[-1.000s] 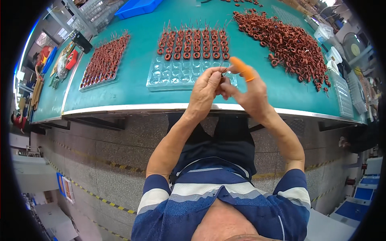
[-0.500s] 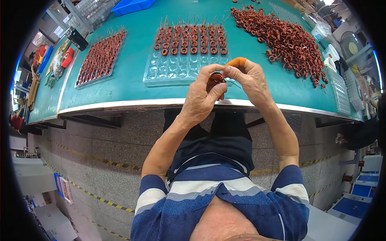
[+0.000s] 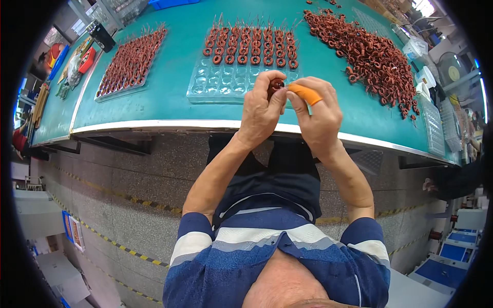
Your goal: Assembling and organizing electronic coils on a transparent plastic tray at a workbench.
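Observation:
A copper-wound ring coil (image 3: 276, 84) is pinched between the thumb and fingers of my left hand (image 3: 261, 107), above the front of the table. Against its right side, my right hand (image 3: 321, 110) is closed, thumb and forefinger pressed together on what looks like the coil's wire end. An orange finger cover (image 3: 306, 94) is on one right finger. Just beyond my hands lies a clear plastic tray (image 3: 205, 84), its far rows filled with upright coils (image 3: 251, 43) and its near pockets without coils. The wire end itself is mostly hidden by my fingers.
A large heap of loose coils (image 3: 370, 61) spreads over the green table (image 3: 169, 97) at the right. A second filled tray (image 3: 131, 64) lies left, near a black cylinder (image 3: 101, 37). Stacked clear trays (image 3: 446, 126) stand at the far right; a blue bin (image 3: 172, 2) is at the back.
My right hand has turned, bringing the orange-covered finger down toward the coil, and its fingers now close at the coil's right side. The left hand keeps the coil, raised slightly.

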`<state>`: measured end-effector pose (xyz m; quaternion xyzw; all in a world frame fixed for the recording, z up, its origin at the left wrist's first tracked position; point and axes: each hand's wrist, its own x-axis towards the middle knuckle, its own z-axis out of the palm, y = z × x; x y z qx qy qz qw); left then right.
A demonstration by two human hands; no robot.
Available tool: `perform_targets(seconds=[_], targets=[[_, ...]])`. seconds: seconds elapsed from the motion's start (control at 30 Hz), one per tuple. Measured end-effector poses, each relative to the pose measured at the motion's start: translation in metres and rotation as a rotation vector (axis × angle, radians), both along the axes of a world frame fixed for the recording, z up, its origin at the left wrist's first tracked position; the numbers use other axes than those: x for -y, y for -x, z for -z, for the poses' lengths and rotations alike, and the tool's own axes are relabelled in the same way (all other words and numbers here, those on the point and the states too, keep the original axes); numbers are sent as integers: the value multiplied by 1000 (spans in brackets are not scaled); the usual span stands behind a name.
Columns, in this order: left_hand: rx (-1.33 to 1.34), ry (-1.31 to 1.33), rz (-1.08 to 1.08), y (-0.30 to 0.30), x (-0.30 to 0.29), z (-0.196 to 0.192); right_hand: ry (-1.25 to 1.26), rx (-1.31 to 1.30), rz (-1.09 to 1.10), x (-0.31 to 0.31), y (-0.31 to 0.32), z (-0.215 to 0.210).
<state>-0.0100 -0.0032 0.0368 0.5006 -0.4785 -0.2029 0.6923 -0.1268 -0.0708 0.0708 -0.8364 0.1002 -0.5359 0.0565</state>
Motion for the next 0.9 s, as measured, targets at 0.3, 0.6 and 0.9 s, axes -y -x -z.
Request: perform_targets(seconds=[0.3,0.6,0.9], targets=[[-6,-73,165,-3,-9,-22,-970,255,-233,-8,1,-12],[48,-50,75,-5,-6,-20,-325,76,83,-13,-3,-10],[-123,-157,281,-10,-20,-19,-632,59,-72,1,8,4]])
